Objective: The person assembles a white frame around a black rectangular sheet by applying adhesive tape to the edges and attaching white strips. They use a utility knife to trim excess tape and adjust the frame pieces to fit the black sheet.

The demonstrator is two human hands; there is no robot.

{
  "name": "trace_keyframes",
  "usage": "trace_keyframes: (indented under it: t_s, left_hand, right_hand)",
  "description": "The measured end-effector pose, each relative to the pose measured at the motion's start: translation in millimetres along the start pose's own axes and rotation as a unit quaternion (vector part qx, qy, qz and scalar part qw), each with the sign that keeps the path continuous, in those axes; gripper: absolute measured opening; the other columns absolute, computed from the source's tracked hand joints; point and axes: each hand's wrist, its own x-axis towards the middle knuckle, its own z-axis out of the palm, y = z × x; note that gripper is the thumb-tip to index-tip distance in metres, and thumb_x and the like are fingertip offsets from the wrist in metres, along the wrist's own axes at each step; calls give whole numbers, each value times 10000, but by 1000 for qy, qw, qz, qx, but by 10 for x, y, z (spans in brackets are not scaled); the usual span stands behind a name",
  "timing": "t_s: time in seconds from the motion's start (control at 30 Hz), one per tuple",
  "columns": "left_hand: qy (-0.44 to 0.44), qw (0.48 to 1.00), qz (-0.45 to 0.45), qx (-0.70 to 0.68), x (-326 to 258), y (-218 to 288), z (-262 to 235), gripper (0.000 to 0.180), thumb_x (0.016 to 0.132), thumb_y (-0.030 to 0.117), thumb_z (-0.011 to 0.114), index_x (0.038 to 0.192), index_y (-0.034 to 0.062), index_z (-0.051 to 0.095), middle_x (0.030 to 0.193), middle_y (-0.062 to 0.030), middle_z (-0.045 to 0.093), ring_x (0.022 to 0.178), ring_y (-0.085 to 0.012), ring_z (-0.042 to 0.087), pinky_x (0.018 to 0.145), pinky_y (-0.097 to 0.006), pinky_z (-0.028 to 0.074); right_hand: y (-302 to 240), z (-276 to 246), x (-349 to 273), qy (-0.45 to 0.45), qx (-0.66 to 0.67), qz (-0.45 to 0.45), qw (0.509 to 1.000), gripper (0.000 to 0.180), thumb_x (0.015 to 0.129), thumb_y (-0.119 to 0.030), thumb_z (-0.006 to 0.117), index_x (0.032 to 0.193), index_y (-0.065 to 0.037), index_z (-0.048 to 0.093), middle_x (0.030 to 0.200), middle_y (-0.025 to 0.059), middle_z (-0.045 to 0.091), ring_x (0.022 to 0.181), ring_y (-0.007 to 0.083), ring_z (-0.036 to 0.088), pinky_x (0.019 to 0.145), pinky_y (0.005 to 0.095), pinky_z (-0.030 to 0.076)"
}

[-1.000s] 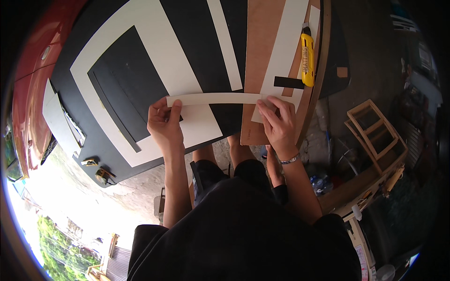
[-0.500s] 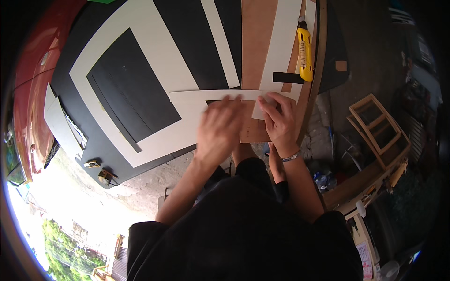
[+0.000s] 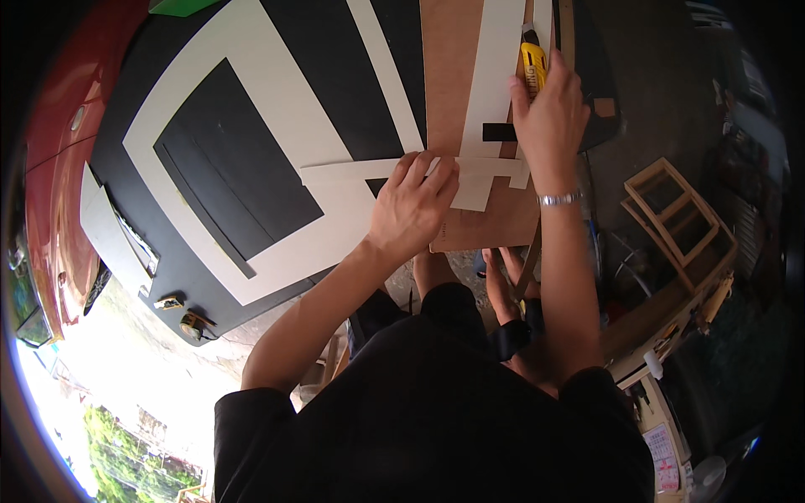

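My left hand [image 3: 412, 205] presses flat on a narrow white card strip [image 3: 352, 172] that lies crosswise over a large white card frame [image 3: 251, 142] on a black table [image 3: 335, 92]. My right hand [image 3: 549, 113] reaches further up and closes over a yellow utility knife [image 3: 533, 65] lying on a brown board [image 3: 449, 75]. A long white strip [image 3: 495, 75] runs up the board beside the knife, and a small black piece [image 3: 499, 132] rests on it.
Another white strip [image 3: 386, 71] lies on the black table. A red car body [image 3: 50, 193] curves along the left. Small wooden frames [image 3: 671, 210] stand at the right, and small tools [image 3: 189, 318] lie near the table's lower-left edge.
My left hand slid right along the crosswise strip to its middle. My right hand left the strip's end, moved up the board and took hold of the yellow knife.
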Motion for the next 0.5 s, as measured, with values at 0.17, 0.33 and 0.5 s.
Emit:
trace_keyframes:
  t_s: [0.17,0.33,0.5]
  left_hand:
    - [-2,999,27,-40,-5,-92,33,350,816,98,699,1156,17,688,1247,-73,625,1198,-260,591,1027,-431,494]
    - [-21,999,31,10,-171,-108,26,453,857,157,685,1295,47,653,1420,-76,580,1320,-267,541,1124,-448,429]
    - [-33,999,15,20,-281,-79,109,499,932,220,559,1404,62,592,1491,-82,525,1425,-247,451,1237,-475,260]
  right_hand:
    - [100,28,70,-39,-44,39,998,502,1021,-297,592,1401,3,459,1112,219,634,954,378,672,867,519,494]
    - [-418,-702,-555,-92,274,190,938,417,1061,-168,507,1417,34,426,1180,283,633,1063,451,659,874,515,514]
    - [-763,-611,-1300,-228,211,134,941,459,1038,-112,518,1468,-5,396,1186,296,656,1003,466,680,803,509,563]
